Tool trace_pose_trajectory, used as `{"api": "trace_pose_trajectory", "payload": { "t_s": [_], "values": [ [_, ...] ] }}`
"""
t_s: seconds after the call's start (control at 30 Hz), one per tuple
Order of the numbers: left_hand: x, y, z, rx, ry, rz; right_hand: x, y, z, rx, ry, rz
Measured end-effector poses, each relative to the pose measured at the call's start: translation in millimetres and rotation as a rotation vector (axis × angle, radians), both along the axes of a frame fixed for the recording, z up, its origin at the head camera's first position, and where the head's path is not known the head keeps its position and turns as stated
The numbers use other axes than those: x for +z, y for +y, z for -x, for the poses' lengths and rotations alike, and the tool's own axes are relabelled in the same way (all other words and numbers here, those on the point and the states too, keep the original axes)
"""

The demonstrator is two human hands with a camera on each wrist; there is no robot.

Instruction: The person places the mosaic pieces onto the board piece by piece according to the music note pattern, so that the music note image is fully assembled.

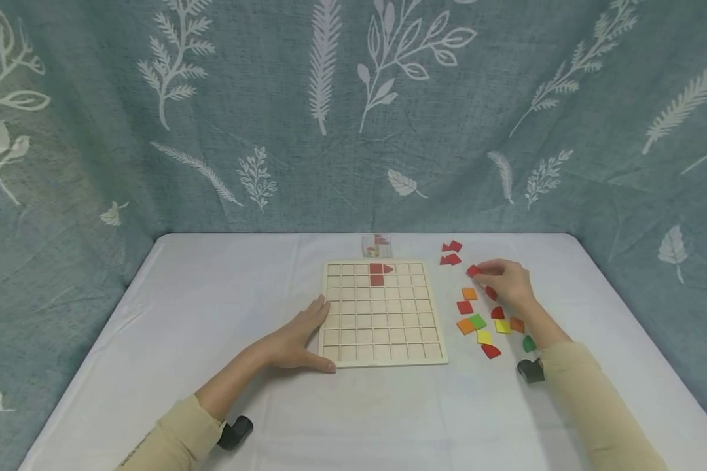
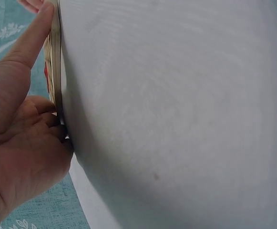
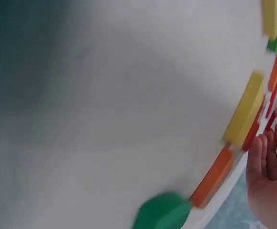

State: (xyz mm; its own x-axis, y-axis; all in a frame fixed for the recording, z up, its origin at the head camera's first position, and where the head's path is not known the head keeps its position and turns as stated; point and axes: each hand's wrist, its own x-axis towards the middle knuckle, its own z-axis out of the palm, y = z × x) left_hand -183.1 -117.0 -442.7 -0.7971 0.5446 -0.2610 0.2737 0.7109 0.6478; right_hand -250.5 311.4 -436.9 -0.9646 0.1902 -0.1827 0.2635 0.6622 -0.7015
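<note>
A pale wooden grid board [image 1: 362, 320] lies on the table, with two red square tiles [image 1: 377, 280] and a red triangle tile [image 1: 388, 269] in its back rows. My left hand [image 1: 299, 337] rests against the board's front left corner, thumb along the front edge and fingers at the left side. In the left wrist view that thumb [image 2: 26, 43] stretches along the board's edge. To the right of the board, my right hand [image 1: 505, 281] pinches a red tile [image 1: 474, 270] between thumb and fingertips, close over the table.
Behind the board is a small pattern card [image 1: 377, 246]. Several loose red tiles [image 1: 451, 260] lie at the back right. Orange [image 1: 465, 326], green [image 1: 477, 321] and yellow tiles [image 1: 484, 337] are scattered right of the board. A leaf-patterned curtain [image 1: 294, 176] surrounds the table.
</note>
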Motion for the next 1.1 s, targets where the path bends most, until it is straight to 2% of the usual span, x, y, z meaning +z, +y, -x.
{"api": "trace_pose_trajectory", "payload": {
  "t_s": [0.27,0.43,0.53,0.67,0.93,1.1],
  "values": [
    [1.0,0.9,1.1,0.007,0.002,0.003,4.3,-22.3,3.9,0.018,0.035,0.136],
    [3.2,1.3,2.3,0.002,-0.012,-0.004,5.2,-43.6,7.8,0.075,0.062,0.195],
    [3.8,1.3,3.1,0.002,-0.014,-0.004,4.4,-57.3,11.0,0.096,0.048,0.220],
    [4.5,1.7,4.7,0.004,-0.016,-0.004,2.9,-74.8,16.3,0.158,0.046,0.194],
    [7.5,3.5,8.3,0.008,-0.025,-0.006,4.1,-109.6,26.0,0.329,0.097,0.087],
    [9.8,5.2,10.0,0.009,-0.034,-0.006,3.6,-121.5,32.8,0.451,0.125,0.024]
  ]
}}
